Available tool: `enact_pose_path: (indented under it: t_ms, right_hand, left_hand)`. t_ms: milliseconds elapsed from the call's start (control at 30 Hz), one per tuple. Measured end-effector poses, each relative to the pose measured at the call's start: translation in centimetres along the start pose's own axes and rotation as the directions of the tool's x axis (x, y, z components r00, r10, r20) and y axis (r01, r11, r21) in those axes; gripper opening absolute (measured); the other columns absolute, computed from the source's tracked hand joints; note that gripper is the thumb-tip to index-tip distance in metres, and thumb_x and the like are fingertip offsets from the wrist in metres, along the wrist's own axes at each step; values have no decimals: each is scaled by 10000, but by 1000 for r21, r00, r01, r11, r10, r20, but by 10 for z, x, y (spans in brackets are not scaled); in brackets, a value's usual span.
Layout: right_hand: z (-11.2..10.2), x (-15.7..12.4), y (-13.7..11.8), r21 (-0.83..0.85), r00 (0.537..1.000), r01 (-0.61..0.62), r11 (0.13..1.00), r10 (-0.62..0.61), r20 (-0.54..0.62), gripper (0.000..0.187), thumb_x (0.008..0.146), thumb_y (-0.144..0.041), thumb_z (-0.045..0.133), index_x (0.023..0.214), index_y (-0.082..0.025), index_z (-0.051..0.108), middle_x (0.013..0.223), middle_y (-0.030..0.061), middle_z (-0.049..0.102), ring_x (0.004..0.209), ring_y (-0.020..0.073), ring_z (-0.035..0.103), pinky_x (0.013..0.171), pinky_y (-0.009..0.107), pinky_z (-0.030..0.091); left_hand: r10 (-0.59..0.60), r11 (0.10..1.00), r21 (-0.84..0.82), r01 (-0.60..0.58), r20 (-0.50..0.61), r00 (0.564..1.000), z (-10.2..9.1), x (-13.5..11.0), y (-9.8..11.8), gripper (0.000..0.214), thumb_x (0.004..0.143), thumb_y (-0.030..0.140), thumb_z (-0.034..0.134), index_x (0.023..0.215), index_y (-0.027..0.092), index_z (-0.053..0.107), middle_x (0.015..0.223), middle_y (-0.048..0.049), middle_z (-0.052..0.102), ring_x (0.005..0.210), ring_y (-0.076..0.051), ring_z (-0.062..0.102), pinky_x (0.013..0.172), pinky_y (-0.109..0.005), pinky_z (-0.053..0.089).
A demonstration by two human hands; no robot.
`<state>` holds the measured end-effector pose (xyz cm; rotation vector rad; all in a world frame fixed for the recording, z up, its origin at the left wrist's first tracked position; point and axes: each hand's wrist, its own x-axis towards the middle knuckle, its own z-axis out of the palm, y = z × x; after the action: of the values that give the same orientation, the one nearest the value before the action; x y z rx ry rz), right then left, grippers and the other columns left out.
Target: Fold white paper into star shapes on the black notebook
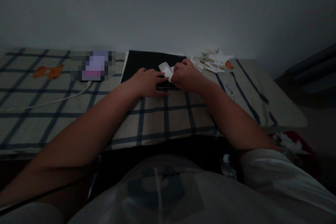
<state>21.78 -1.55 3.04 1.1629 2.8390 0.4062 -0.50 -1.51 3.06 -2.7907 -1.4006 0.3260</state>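
Observation:
A small white paper piece (166, 69) stands partly folded on a black notebook (147, 62) that lies on the checked bed cover. My left hand (149, 82) lies flat on the notebook with its fingers stretched toward the paper's lower edge. My right hand (186, 76) is curled, pinching the paper's right side. The light is dim.
A heap of paper scraps (212, 61) lies right of the notebook near the wall. A blurred-out device (93, 64) with a white cable (52, 101) sits to the left. The checked bed cover (162, 119) ends at right, with a red bin (294, 145) below.

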Motion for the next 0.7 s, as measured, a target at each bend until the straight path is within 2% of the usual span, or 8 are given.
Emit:
enact_pose_path:
  t_ms: [233, 433, 567, 700]
  right_hand:
    - [2, -2, 2, -9, 1000, 13, 1000, -13, -22, 395, 1057, -165, 508, 1154, -140, 890, 1106, 214, 805, 1207, 380, 529, 1063, 579, 333]
    - [5, 0, 2, 42, 999, 19, 999, -17, -50, 382, 1070, -239, 542, 1132, -164, 911, 1081, 180, 823, 1166, 353, 552, 1063, 559, 315]
    - [6, 2, 0, 61, 996, -15, 998, 21, -89, 349, 1052, -310, 623, 1182, -169, 915, 1064, 173, 817, 1140, 350, 566, 1064, 550, 293]
    - [6, 1, 3, 50, 996, -35, 998, 39, -80, 339, 1046, -313, 642, 1194, -184, 919, 1094, 176, 806, 1172, 355, 565, 1073, 552, 281]
  left_hand:
    - [-21, 1000, -19, 20, -64, 998, 0, -2, 2, 779, 1042, 737, 635, 1725, 369, 561, 1753, -82, 593, 1562, -389, 554, 1255, -520, 403]
    - [-16, 1000, -8, 15, -68, 998, -1, -4, 7, 771, 1071, 720, 587, 1734, 328, 558, 1776, -103, 560, 1587, -418, 521, 1279, -544, 373]
    - [-22, 1000, -4, 21, -69, 997, 0, -3, 7, 762, 1072, 720, 590, 1736, 349, 556, 1765, -96, 570, 1572, -419, 530, 1280, -541, 368]
    - [-15, 1000, -6, 14, -63, 998, 2, -1, 4, 782, 1067, 745, 586, 1749, 365, 540, 1774, -92, 561, 1580, -427, 515, 1287, -559, 360]
